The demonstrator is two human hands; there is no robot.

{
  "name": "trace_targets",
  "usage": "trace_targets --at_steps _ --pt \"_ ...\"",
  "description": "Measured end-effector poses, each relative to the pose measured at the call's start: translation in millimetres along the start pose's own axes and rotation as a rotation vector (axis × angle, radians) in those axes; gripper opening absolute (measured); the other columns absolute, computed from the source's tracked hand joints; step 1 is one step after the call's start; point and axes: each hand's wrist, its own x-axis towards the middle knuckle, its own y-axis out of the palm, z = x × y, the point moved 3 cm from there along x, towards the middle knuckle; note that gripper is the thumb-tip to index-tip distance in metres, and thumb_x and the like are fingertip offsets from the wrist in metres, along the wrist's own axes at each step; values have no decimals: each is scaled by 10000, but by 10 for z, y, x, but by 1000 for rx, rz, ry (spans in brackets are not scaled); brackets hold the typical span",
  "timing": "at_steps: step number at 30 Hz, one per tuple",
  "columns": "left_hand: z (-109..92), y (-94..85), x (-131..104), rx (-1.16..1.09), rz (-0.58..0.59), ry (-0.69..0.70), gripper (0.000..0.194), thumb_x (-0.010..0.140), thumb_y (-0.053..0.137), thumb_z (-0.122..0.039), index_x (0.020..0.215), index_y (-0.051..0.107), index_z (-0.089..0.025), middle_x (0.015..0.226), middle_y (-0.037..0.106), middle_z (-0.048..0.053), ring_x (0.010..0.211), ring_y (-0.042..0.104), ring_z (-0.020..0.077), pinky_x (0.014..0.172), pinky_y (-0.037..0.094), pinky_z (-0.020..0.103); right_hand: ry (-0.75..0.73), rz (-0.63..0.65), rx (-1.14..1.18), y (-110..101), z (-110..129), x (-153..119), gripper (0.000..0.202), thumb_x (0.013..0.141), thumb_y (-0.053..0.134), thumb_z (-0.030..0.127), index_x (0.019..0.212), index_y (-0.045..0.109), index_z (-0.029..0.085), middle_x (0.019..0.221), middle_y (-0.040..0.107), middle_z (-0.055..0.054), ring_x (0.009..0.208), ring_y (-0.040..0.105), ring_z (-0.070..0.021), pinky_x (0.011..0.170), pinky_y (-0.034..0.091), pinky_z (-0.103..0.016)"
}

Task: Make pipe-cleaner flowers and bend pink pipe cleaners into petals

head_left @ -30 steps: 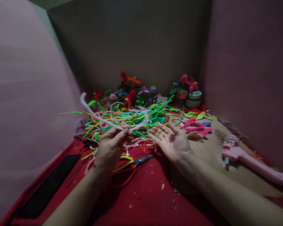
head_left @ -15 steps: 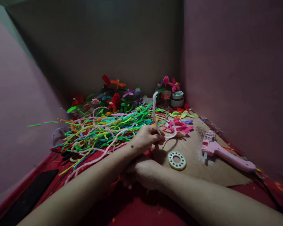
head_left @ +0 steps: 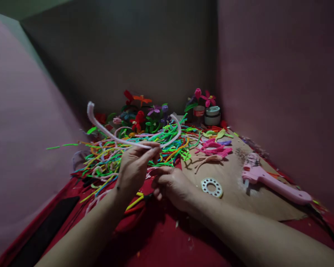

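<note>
My left hand (head_left: 136, 167) pinches a pale pink pipe cleaner (head_left: 108, 134) near its middle. Both ends curve upward, making a wide U above the heap of pipe cleaners (head_left: 100, 157). Just to the right and lower is my right hand (head_left: 174, 187), its fingers loosely bent and apart, with nothing plainly in them. Beside those fingertips a plier-like tool (head_left: 135, 202) with yellow and red handles lies on the red cloth (head_left: 167, 237); its dark head is partly hidden.
A pink glue gun (head_left: 275, 183) and a round holed disc (head_left: 212, 187) lie on the brown board (head_left: 233, 204). Bright pink pieces (head_left: 215, 148) are behind them. Fuzzy flowers (head_left: 139, 120) and a lidded jar (head_left: 212, 115) stand at the back. A black strip (head_left: 48, 230) lies left.
My left hand has moved left, and the pink pipe cleaner now spreads into a wide U. My right hand has come out from under the left wrist, showing the yellow-and-red-handled tool.
</note>
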Motion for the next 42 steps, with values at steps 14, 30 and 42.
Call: trace_targets --at_steps 14,30,42 --pt "579 -483 -667 -238 173 -514 184 666 679 -231 782 637 -94 660 610 47 468 457 56 431 308 170 -16 -77 -203 -28 -226 -51 276 711 614 390 719 585 116 565 562 4 389 435 -48 361 324 -171" --pt "537 -560 -644 -310 20 -500 193 702 666 -297 754 590 -128 560 523 -30 414 418 33 400 316 160 -14 -115 -1 -29 -137 -40 305 617 742 281 843 607 125 619 594 -1 484 525 -79 457 437 -202" --pt "495 -566 -659 -301 20 -459 181 730 635 -307 795 596 -142 483 478 -48 394 377 36 400 285 156 -1 -99 -104 -64 -166 -42 229 663 702 317 765 609 134 576 599 -8 468 514 -75 475 407 -195"
